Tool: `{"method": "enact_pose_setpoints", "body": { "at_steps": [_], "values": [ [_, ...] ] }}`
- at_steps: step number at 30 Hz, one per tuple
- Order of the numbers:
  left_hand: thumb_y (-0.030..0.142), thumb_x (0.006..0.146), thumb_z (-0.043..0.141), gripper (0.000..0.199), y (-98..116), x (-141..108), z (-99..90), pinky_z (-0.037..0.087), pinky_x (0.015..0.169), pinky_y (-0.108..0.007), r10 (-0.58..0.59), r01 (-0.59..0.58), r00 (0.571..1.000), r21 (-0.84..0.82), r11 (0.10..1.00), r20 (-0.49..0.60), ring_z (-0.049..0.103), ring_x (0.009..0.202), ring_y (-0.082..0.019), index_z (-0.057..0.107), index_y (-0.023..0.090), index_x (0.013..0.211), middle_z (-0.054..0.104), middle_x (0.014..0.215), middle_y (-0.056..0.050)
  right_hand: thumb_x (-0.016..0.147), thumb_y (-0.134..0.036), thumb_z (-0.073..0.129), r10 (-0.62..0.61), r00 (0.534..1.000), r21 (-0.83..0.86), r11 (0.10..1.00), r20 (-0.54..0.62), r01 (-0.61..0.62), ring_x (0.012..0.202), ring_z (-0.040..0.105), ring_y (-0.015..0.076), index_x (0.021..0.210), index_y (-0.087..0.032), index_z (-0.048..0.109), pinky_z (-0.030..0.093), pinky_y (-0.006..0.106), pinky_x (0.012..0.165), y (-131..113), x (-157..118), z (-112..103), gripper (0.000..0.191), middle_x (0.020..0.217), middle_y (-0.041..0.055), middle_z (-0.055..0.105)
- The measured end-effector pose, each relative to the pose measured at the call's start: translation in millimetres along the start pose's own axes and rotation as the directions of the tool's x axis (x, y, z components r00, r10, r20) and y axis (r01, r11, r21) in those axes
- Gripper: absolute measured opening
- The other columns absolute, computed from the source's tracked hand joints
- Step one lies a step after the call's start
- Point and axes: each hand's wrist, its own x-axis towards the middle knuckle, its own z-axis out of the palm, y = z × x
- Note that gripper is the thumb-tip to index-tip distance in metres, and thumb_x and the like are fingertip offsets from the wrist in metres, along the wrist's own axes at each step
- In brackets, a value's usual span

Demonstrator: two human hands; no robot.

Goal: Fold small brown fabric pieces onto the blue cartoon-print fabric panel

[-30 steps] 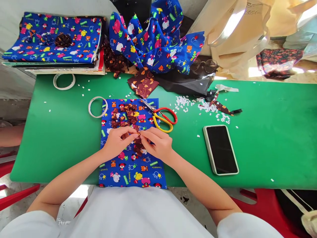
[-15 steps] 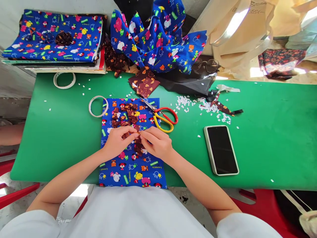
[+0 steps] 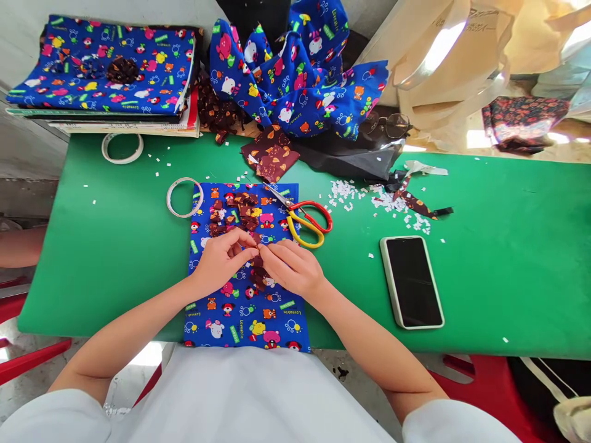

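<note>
Over a blue cartoon-print cloth (image 3: 217, 330), my left hand (image 3: 224, 261) and my right hand (image 3: 293, 267) meet fingertip to fingertip. Both are closed in a pinch on a small brown fabric piece (image 3: 257, 247), mostly hidden by the fingers. Several folded brown fabric pieces (image 3: 242, 209) lie on the cloth just beyond the hands, and more brown pieces (image 3: 259, 278) show beneath them. Scissors (image 3: 307, 221) with one red and one yellow handle rest beside my right hand, their blades partly over the cloth.
On the green table (image 3: 115, 258) are two tape rolls (image 3: 184, 215), a phone (image 3: 412, 282), white paper bits (image 3: 344, 192) and a brown patterned cloth (image 3: 270, 154). Behind stand stacked books (image 3: 138, 127), crumpled blue cloth (image 3: 295, 92) and glasses (image 3: 394, 125). Another person's arm (image 3: 21, 247) shows at left.
My right hand's fingers have straightened and drawn together slightly at the pinch. My left fingers have shifted a little. The other things lie as before, with a slight camera shift.
</note>
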Motion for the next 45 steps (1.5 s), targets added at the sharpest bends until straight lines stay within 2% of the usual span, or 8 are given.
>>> {"method": "enact_pose_setpoints", "body": {
  "at_steps": [8, 14, 25, 29, 32, 37, 40, 45],
  "values": [
    [0.023, 0.081, 0.061, 0.006, -2, 1, -1.0, 0.038, 0.049, -0.017, 0.184, -0.182, 0.982, 0.03, 0.983, -0.044, 0.046, 0.055, -0.004, 0.061, 0.017, 0.08, 0.057, 0.082, 0.0, 0.083, -0.008, 0.054, 0.085, 0.996, 0.102, 0.991, 0.009, -0.085, 0.065, 0.057, 0.0129, 0.097, -0.015, 0.056, 0.051, 0.027, 0.06, -1, 2, 3, 0.016, 0.074, 0.0052, 0.066],
    [0.019, 0.083, 0.059, 0.005, -2, 0, -1.3, 0.038, 0.05, -0.017, 0.202, -0.203, 0.979, 0.068, 0.977, 0.019, 0.048, 0.058, -0.005, 0.06, 0.016, 0.079, 0.057, 0.085, -0.001, 0.083, -0.013, 0.056, 0.173, 0.983, 0.155, 0.971, 0.066, -0.182, 0.062, 0.053, 0.0131, 0.085, -0.017, 0.055, 0.047, 0.026, 0.057, -5, 4, 1, 0.005, 0.069, 0.0037, 0.064],
    [0.02, 0.084, 0.058, 0.006, -2, -1, -0.8, 0.04, 0.052, -0.018, 0.248, -0.256, 0.965, 0.109, 0.961, 0.081, 0.052, 0.064, -0.007, 0.062, 0.017, 0.08, 0.061, 0.083, -0.001, 0.082, -0.008, 0.049, 0.168, 0.979, 0.138, 0.973, 0.112, -0.183, 0.059, 0.047, 0.0124, 0.072, -0.02, 0.049, 0.039, 0.025, 0.054, -3, 4, 0, 0.016, 0.062, 0.0005, 0.059],
    [0.022, 0.086, 0.056, 0.009, -1, -3, 0.3, 0.041, 0.054, -0.019, 0.289, -0.297, 0.955, 0.172, 0.939, 0.074, 0.047, 0.055, -0.005, 0.062, 0.017, 0.082, 0.061, 0.084, -0.001, 0.082, -0.008, 0.051, 0.167, 0.982, 0.176, 0.968, 0.083, -0.18, 0.06, 0.047, 0.0131, 0.076, -0.019, 0.05, 0.041, 0.025, 0.056, -2, 5, -1, 0.013, 0.064, 0.0011, 0.06],
    [0.022, 0.085, 0.057, 0.009, 0, -2, -4.3, 0.043, 0.058, -0.02, 0.352, -0.328, 0.936, 0.319, 0.889, -0.019, 0.049, 0.057, -0.005, 0.064, 0.018, 0.083, 0.062, 0.086, -0.001, 0.084, -0.011, 0.049, 0.225, 0.972, 0.213, 0.949, 0.065, -0.234, 0.065, 0.05, 0.0152, 0.086, -0.017, 0.052, 0.044, 0.028, 0.061, 2, 5, -5, 0.007, 0.071, 0.0044, 0.063],
    [0.023, 0.083, 0.057, 0.011, -2, 11, -26.4, 0.045, 0.08, -0.03, 0.471, -0.254, 0.854, 0.611, 0.749, -0.222, 0.058, 0.084, -0.016, 0.066, 0.019, 0.079, 0.063, 0.086, -0.003, 0.087, -0.017, 0.046, 0.477, 0.878, 0.09, 0.874, 0.03, -0.478, 0.071, 0.052, 0.0176, 0.087, -0.019, 0.051, 0.045, 0.031, 0.066, 22, 3, -9, 0.005, 0.076, 0.0052, 0.061],
    [0.027, 0.083, 0.057, 0.013, -7, 20, -38.7, 0.044, 0.08, -0.035, 0.401, -0.135, 0.882, 0.683, 0.718, -0.247, 0.054, 0.083, -0.019, 0.068, 0.022, 0.085, 0.063, 0.095, -0.004, 0.086, -0.021, 0.047, 0.615, 0.786, -0.08, 0.788, 0.057, -0.611, 0.073, 0.052, 0.0198, 0.083, -0.02, 0.049, 0.044, 0.033, 0.067, 39, -2, -12, 0.004, 0.079, 0.0062, 0.059],
    [0.02, 0.083, 0.05, 0.021, -14, 23, -51.3, 0.04, 0.089, -0.042, 0.35, -0.048, 0.891, 0.706, 0.706, -0.29, 0.053, 0.097, -0.025, 0.061, 0.02, 0.1, 0.06, 0.102, -0.009, 0.077, -0.021, 0.051, 0.716, 0.681, -0.215, 0.697, 0.153, -0.684, 0.073, 0.054, 0.0212, 0.082, -0.02, 0.049, 0.041, 0.032, 0.061, 57, -7, -19, 0.006, 0.08, 0.0064, 0.059]
  ]
}}
